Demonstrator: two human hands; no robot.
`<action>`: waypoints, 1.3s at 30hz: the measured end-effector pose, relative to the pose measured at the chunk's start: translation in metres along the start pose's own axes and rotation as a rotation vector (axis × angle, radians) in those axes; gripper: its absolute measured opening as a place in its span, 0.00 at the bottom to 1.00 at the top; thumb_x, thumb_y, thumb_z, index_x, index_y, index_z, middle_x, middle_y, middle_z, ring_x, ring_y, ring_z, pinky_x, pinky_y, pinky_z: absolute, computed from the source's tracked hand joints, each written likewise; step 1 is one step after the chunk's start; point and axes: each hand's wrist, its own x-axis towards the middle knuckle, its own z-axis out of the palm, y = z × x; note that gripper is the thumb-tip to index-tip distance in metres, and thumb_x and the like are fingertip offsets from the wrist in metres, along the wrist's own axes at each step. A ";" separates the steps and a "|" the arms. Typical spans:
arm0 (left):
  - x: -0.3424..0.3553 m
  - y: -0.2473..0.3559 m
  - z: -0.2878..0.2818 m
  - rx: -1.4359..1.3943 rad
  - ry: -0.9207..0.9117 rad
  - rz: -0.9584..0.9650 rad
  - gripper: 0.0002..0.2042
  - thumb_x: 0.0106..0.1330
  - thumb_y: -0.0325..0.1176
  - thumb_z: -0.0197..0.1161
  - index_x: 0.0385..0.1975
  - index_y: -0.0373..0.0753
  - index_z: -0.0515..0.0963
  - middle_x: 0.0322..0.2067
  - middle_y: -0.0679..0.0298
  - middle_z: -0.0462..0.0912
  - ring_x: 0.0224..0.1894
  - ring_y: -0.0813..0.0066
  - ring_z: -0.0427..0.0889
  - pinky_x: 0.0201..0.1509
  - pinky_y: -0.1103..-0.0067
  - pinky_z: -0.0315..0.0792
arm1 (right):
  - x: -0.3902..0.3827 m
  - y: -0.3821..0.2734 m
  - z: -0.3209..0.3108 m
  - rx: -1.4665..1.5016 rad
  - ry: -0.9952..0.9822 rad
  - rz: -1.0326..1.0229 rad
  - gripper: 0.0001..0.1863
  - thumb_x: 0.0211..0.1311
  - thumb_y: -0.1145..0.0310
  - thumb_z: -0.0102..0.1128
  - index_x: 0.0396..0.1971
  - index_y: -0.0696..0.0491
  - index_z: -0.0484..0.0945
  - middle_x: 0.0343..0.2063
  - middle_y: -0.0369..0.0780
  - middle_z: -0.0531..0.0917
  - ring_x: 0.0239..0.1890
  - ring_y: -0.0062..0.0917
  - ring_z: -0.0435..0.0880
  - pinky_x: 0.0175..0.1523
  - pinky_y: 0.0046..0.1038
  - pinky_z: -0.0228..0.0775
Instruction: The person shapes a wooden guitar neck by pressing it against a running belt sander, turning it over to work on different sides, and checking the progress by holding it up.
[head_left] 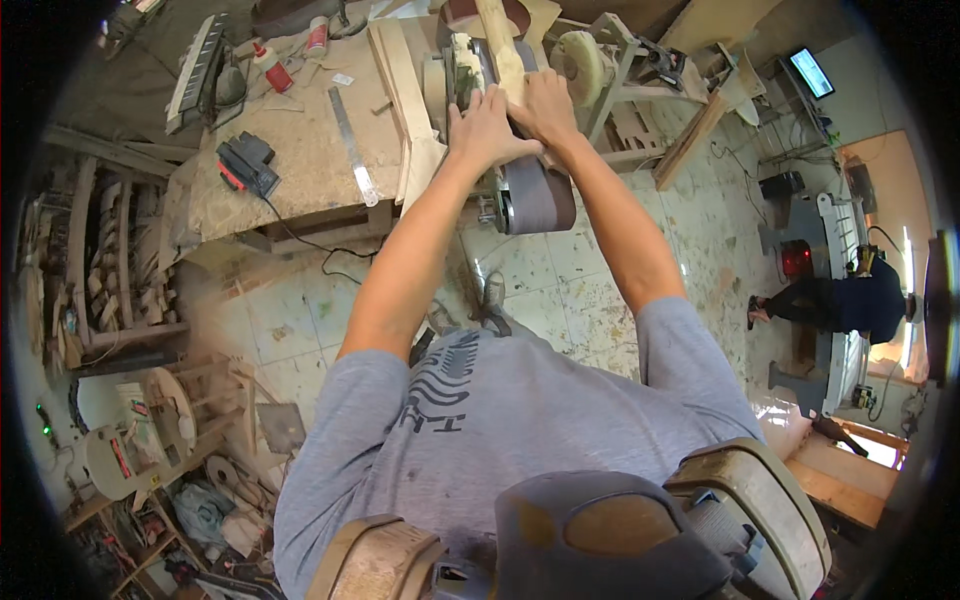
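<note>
head: left hand (487,130) spread, right hand (550,108) bent against pale wood (508,68), grips unclear; rounded grey belt (537,195), stained tile floor (585,292).

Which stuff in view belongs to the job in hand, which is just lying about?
In the job, apparently:
left hand
right hand
pale wooden piece, at the right hand
belt machine, beneath both hands

Lying about on the bench:
black-and-red corded tool
metal strip
red-capped bottle
</note>
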 end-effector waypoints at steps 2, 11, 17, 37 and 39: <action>-0.001 -0.003 0.001 0.004 0.017 0.007 0.59 0.40 0.64 0.72 0.71 0.32 0.57 0.73 0.53 0.60 0.75 0.56 0.57 0.75 0.47 0.50 | -0.001 -0.001 0.004 0.008 -0.014 0.019 0.32 0.54 0.45 0.67 0.37 0.65 0.78 0.40 0.54 0.77 0.46 0.51 0.74 0.53 0.46 0.68; 0.000 -0.022 -0.010 0.026 -0.048 0.009 0.60 0.40 0.66 0.71 0.71 0.32 0.58 0.74 0.55 0.58 0.77 0.55 0.53 0.74 0.46 0.49 | 0.005 -0.025 0.010 0.042 -0.019 0.154 0.35 0.50 0.40 0.68 0.38 0.63 0.80 0.42 0.52 0.77 0.50 0.48 0.73 0.55 0.45 0.68; -0.002 -0.028 -0.017 0.050 -0.048 0.032 0.59 0.40 0.65 0.71 0.71 0.31 0.58 0.73 0.53 0.60 0.76 0.55 0.54 0.74 0.46 0.49 | 0.006 -0.041 0.009 0.057 -0.005 0.244 0.35 0.51 0.40 0.68 0.39 0.63 0.80 0.43 0.51 0.77 0.52 0.47 0.73 0.57 0.44 0.68; 0.008 0.001 0.004 -0.009 -0.064 0.043 0.59 0.44 0.66 0.69 0.73 0.33 0.54 0.75 0.52 0.53 0.78 0.53 0.50 0.76 0.46 0.46 | -0.004 -0.002 -0.009 -0.012 -0.075 0.166 0.33 0.54 0.44 0.66 0.40 0.64 0.79 0.46 0.53 0.76 0.50 0.49 0.72 0.56 0.45 0.68; 0.007 0.000 0.006 -0.014 -0.047 0.040 0.59 0.44 0.66 0.69 0.73 0.33 0.54 0.75 0.52 0.53 0.78 0.53 0.50 0.76 0.46 0.46 | -0.001 -0.001 -0.008 -0.024 -0.088 0.146 0.33 0.54 0.44 0.66 0.39 0.64 0.79 0.45 0.53 0.76 0.50 0.49 0.72 0.55 0.45 0.68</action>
